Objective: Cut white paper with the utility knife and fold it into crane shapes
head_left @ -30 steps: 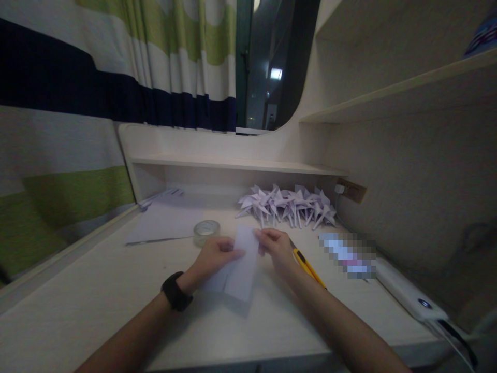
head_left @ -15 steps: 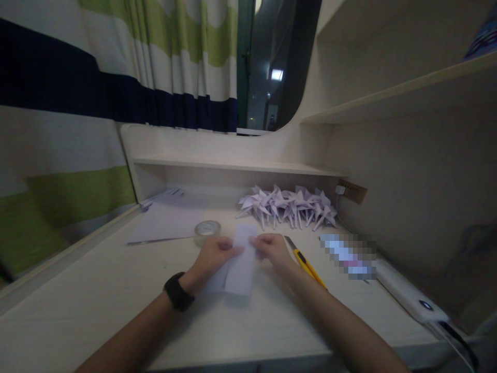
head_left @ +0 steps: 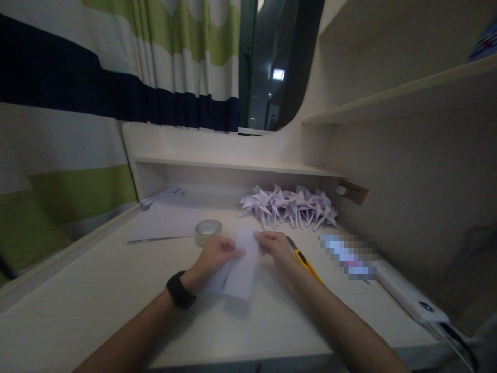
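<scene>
- The left hand (head_left: 213, 255) pinches the left edge of a pale, folded sheet of white paper (head_left: 241, 265), with its thumb on top.
- The right hand (head_left: 275, 245) pinches the top right edge of the same paper with its fingertips.
- The paper is held between both hands, just above the light wooden desk (head_left: 97, 305), near the middle of it. Its lower end hangs close to the desk.
- A black band (head_left: 179, 290) sits on the left wrist.
- A clear roll of sticky tape (head_left: 208, 231) lies on the desk just behind the left hand.
- A yellow cutter knife (head_left: 305, 260) lies on the desk right beside the right wrist.
- A big flat sheet of white paper (head_left: 166, 220) lies farther back on the left.
- A heap of small folded pale purple paper shapes (head_left: 289, 206) sits at the back of the desk, under a low shelf (head_left: 233, 165).
- A long white power strip (head_left: 407, 296) lies along the right side.
- A striped curtain of green, white and dark blue (head_left: 77, 93) hangs on the left.
</scene>
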Tool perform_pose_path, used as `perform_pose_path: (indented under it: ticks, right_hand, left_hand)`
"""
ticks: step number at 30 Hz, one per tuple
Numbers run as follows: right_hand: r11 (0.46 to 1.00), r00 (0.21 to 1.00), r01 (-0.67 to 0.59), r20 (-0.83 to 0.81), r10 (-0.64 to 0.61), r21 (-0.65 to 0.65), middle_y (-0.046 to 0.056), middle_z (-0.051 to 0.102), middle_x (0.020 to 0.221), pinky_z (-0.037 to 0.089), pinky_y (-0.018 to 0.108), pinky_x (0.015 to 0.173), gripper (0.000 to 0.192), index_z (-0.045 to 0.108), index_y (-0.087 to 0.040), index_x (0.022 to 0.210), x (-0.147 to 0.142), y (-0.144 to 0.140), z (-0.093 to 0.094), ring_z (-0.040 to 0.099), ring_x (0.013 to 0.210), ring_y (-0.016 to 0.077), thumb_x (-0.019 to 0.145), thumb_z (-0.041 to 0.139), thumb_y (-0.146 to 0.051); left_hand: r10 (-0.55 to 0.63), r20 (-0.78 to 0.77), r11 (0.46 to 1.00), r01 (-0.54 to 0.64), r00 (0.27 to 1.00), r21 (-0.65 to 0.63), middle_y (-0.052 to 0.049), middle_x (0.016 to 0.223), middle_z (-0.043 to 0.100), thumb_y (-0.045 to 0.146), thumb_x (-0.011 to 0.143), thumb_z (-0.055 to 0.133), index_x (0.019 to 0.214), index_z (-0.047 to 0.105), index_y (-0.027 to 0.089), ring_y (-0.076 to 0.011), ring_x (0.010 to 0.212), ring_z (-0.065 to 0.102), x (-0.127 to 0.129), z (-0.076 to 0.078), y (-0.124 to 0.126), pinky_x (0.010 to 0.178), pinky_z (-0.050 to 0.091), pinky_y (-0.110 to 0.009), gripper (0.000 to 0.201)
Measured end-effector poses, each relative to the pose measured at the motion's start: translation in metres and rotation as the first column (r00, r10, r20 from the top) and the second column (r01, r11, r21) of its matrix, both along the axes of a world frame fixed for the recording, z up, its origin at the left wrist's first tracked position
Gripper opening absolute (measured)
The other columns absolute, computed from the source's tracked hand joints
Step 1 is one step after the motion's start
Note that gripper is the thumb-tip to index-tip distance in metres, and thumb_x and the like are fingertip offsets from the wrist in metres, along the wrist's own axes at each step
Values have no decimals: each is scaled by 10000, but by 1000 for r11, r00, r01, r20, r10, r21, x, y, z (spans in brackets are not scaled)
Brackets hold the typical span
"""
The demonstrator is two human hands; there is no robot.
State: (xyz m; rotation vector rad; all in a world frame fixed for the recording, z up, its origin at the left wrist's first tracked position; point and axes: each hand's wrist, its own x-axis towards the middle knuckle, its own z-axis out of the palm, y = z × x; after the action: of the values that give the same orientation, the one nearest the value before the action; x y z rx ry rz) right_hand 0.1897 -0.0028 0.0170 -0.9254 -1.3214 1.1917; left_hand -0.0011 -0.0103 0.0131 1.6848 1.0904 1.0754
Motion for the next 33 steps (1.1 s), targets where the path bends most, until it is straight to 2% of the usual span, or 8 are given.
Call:
perform_pose_path:
  ticks: [4, 11, 14, 17, 21, 24, 28, 33]
  right_hand:
    - [997, 995, 75, -68, -75, 4, 2, 540, 467, 331, 214, 431, 281, 637, -130, 498, 1, 2, -2, 444, 444, 90, 636, 729, -356]
    - [997, 990, 62, -124, -67, -47, 48, 646, 587, 462, 262, 544, 300, 686, -115, 597, 0, 4, -6, 570, 533, 137, 636, 740, -407]
    - [997, 997, -39, -66, 34, -72, 61, 677, 642, 494, 269, 553, 400, 712, -117, 672, -1, 3, -5, 607, 567, 150, 612, 756, -511]
    - [987, 994, -111, 7, 113, -114, 57, 671, 602, 490, 252, 532, 443, 709, -110, 636, -3, 2, -6, 594, 519, 131, 561, 786, -540]
    - [990, 995, -92, 19, 94, -105, 52, 669, 574, 494, 254, 532, 436, 702, -113, 600, -4, 1, -7, 595, 508, 133, 534, 805, -531]
    - [984, 990, -132, 25, 136, -119, 74, 701, 656, 509, 266, 575, 458, 725, -109, 679, -3, 1, -8, 632, 564, 150, 564, 786, -548]
    - [972, 983, -171, 41, 180, -160, 78, 699, 655, 510, 270, 574, 478, 715, -97, 662, -3, 1, -9, 631, 550, 148, 556, 788, -557]
    - [973, 982, -179, 39, 187, -145, 73, 701, 666, 511, 269, 586, 471, 719, -102, 689, -3, 1, -10, 632, 561, 145, 582, 776, -557]
  left_hand:
    - [-14, -23, 1000, 14, 1000, -3, -49, 648, 664, 416, 642, 741, 652, 676, 130, -167, 598, 587, 2, 0, -1, 549, 420, -259, 294]
    - [-51, -3, 998, 50, 999, -38, -50, 663, 667, 398, 661, 737, 685, 684, 123, -162, 593, 586, 0, 0, -2, 548, 414, -256, 281]
    - [6, 4, 998, -6, 1000, -55, -50, 649, 662, 421, 653, 736, 680, 688, 121, -161, 582, 581, 0, -1, -1, 533, 411, -253, 305]
    - [78, 21, 995, -77, 997, -63, -49, 637, 656, 428, 633, 746, 656, 686, 120, -155, 572, 573, 0, 1, -1, 526, 409, -249, 315]
    - [49, 74, 994, -41, 996, -96, -37, 614, 642, 424, 633, 751, 646, 682, 121, -135, 537, 549, 0, 1, 0, 514, 395, -239, 311]
    - [38, 108, 995, -28, 993, -92, -38, 629, 645, 424, 655, 742, 660, 681, 119, -135, 547, 558, -1, -4, 3, 516, 395, -236, 312]
    - [47, 145, 994, -31, 988, -107, -45, 656, 653, 421, 661, 749, 688, 676, 115, -141, 563, 575, -3, -8, 6, 527, 411, -239, 315]
    - [74, 151, 990, -54, 986, -134, -39, 643, 650, 416, 646, 759, 684, 681, 122, -139, 549, 570, -2, -4, 3, 516, 416, -239, 306]
